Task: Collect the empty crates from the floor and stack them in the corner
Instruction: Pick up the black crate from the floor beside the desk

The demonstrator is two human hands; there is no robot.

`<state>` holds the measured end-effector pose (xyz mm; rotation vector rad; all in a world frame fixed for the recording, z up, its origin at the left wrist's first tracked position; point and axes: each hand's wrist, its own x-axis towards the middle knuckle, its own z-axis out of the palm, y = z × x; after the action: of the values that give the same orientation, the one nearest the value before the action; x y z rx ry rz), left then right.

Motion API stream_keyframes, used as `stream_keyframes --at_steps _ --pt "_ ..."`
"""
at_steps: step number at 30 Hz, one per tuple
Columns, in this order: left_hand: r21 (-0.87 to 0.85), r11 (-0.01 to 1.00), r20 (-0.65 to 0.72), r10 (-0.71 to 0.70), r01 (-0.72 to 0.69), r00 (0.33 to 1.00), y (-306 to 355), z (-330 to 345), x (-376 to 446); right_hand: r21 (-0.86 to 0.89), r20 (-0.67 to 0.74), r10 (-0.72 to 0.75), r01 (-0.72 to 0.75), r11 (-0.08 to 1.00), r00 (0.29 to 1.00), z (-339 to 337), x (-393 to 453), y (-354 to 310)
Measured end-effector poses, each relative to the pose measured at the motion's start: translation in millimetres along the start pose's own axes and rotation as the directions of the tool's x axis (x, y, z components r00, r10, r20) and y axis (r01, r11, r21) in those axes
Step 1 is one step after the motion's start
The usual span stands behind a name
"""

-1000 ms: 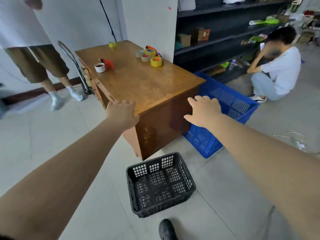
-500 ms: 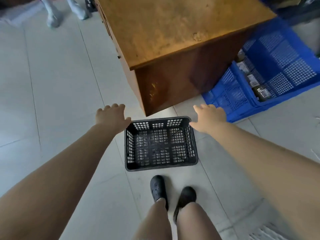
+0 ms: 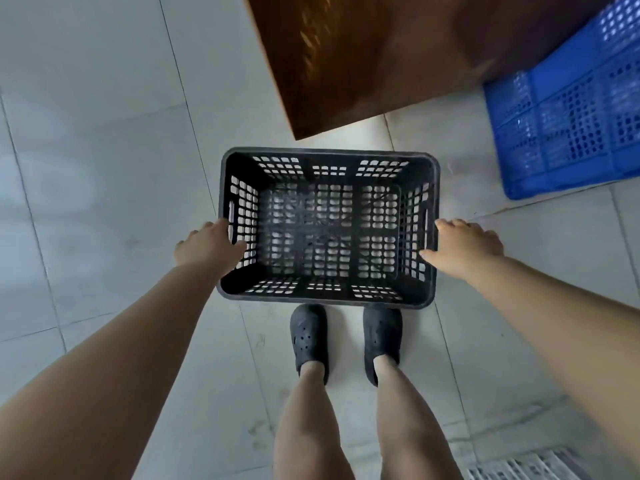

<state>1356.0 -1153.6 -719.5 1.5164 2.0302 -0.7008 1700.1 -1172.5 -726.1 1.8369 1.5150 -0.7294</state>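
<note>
An empty black plastic crate (image 3: pixel 329 161) with lattice walls sits low in front of my shoes, seen from straight above. My left hand (image 3: pixel 204 249) grips its left short wall beside the handle slot, thumb over the rim on the inside. On the opposite wall my right hand (image 3: pixel 465 249) holds the rim the same way, thumb inside and fingers outside. I cannot tell whether the crate is touching the tiled floor or is raised off it.
A brown wooden desk (image 3: pixel 398 57) stands just beyond the crate. A larger blue crate (image 3: pixel 568 112) lies on the floor at the right, beside the desk. My black clogs (image 3: pixel 308 337) stand just behind the black crate. A white grating (image 3: pixel 526 467) shows at the bottom right.
My head has tipped down and I have bent closer. Both hands dropped from above the crate's far corners to its two short sides and took hold of the rim.
</note>
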Motion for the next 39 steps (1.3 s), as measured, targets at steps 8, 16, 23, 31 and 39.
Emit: stream_keyframes --at_steps 8,16,23,31,39 --pt "-0.237 0.949 0.052 -0.202 0.208 0.978 -31 109 106 0.393 0.034 0.264 -0.256 0.883 0.964 103 99 2" --pt "-0.892 0.386 0.151 -0.233 0.234 0.961 -30 140 165 0.969 0.155 0.44 -0.223 0.107 0.884 142 157 -3" --pt "-0.887 0.205 0.401 -0.104 0.414 0.91 -40 137 184 0.931 0.362 0.21 -0.365 -0.025 0.908 133 168 12" --pt "-0.905 0.026 0.396 -0.315 0.425 0.862 -67 145 93 0.913 0.405 0.284 -0.402 -0.071 0.869 121 93 21" --pt "-0.914 -0.041 0.38 -0.438 0.404 0.815 -120 56 -61 0.928 0.359 0.325 -0.37 -0.028 0.875 42 -51 10"
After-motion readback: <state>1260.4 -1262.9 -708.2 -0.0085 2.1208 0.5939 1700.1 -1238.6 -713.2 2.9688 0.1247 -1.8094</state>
